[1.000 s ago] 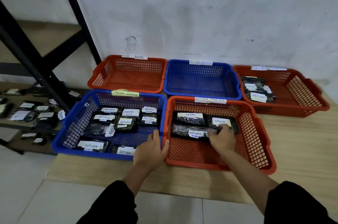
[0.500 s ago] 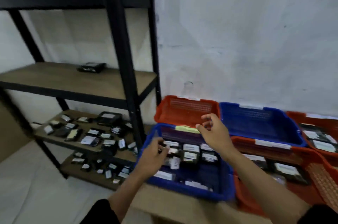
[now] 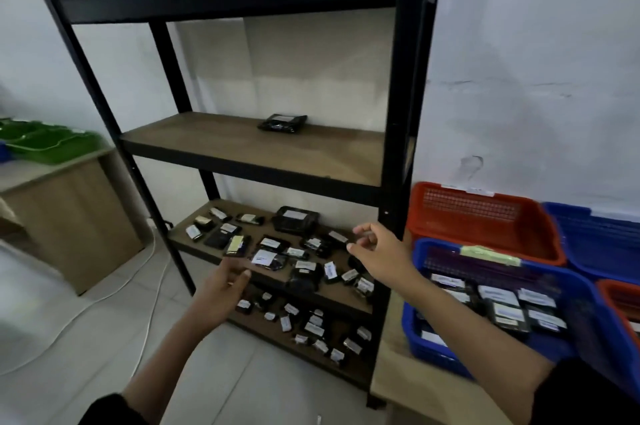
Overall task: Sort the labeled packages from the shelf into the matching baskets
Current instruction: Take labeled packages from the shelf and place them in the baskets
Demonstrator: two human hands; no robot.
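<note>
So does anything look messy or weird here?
A bit. One black package lies alone on the middle shelf, while the lower shelf holds a jumble of packages at all angles. A white cable trails loose across the floor.

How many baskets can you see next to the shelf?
4, and more may be hidden off the right edge. An orange basket sits by the wall, a blue basket beside it, a blue basket with packages in front, and an orange basket corner at the right edge.
</note>
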